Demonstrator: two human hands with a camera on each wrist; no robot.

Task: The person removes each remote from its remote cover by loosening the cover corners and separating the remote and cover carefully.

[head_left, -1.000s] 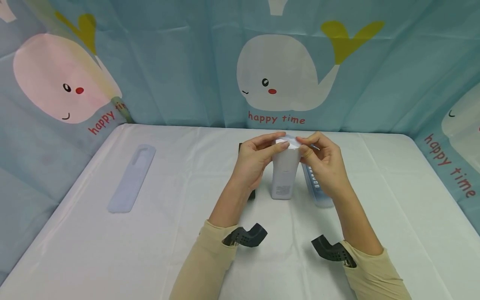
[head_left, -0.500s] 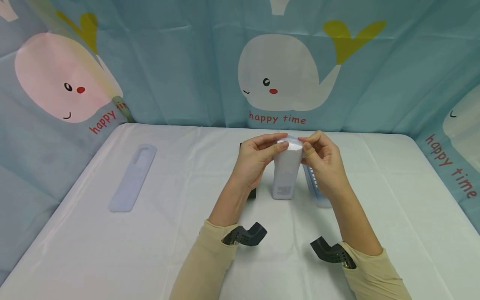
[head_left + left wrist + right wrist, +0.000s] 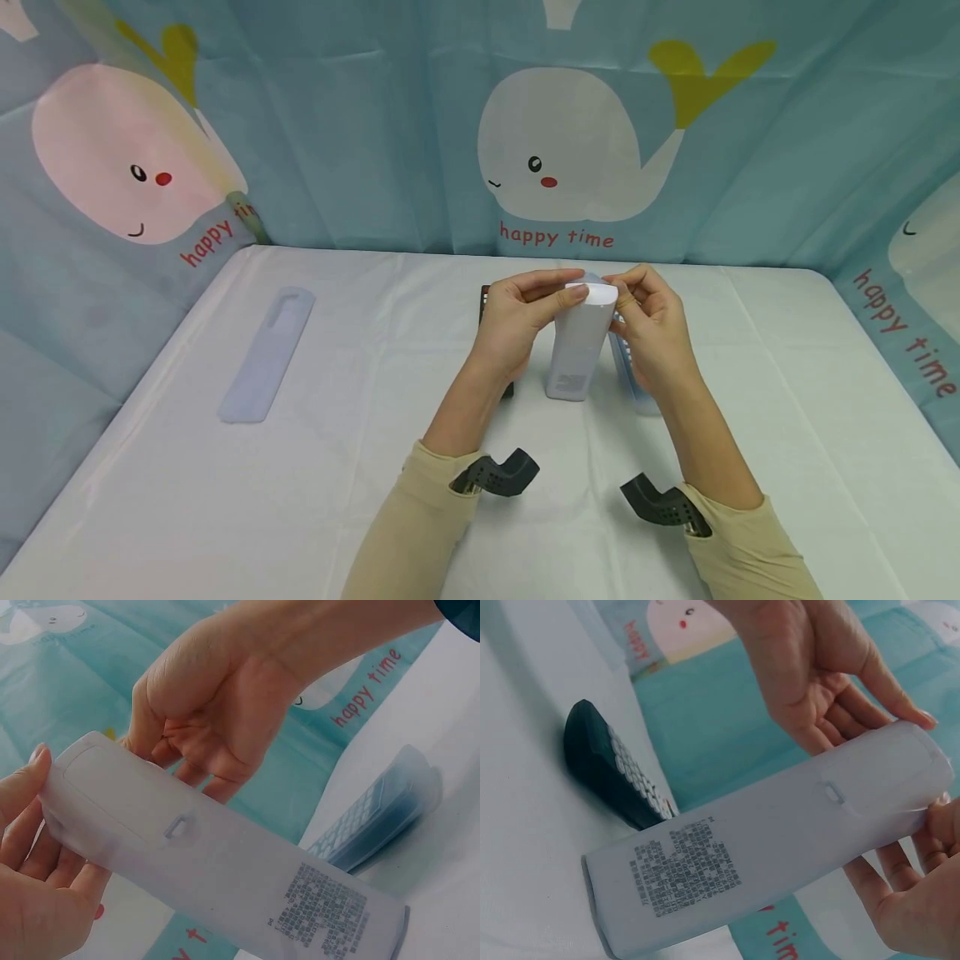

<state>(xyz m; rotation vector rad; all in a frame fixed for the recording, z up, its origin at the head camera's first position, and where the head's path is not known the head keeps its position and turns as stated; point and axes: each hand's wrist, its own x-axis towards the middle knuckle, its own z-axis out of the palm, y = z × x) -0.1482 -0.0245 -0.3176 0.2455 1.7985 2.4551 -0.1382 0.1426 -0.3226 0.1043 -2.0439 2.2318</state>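
Between both hands a white remote control (image 3: 579, 354) stands tilted, its back with battery cover and printed label facing me. A translucent silicone cover (image 3: 217, 862) lies around it, with a loose-looking top end. My left hand (image 3: 521, 317) pinches the upper left edge, thumb in front and fingers behind. My right hand (image 3: 656, 325) pinches the upper right corner with thumb and index finger. In the right wrist view the remote's lower end is close over the white tabletop. The front with the buttons is hidden.
A flat translucent cover (image 3: 266, 358) lies at the left of the white table (image 3: 375, 500). Behind my left hand lies a black remote (image 3: 592, 757), partly hidden. A blue-grey remote in a clear cover (image 3: 375, 814) lies beyond my right hand. A whale-print curtain (image 3: 375, 150) hangs behind.
The remote's top end has leaned to the right, and its back tips more. My left hand has moved slightly right with it; the right hand keeps its pinch.
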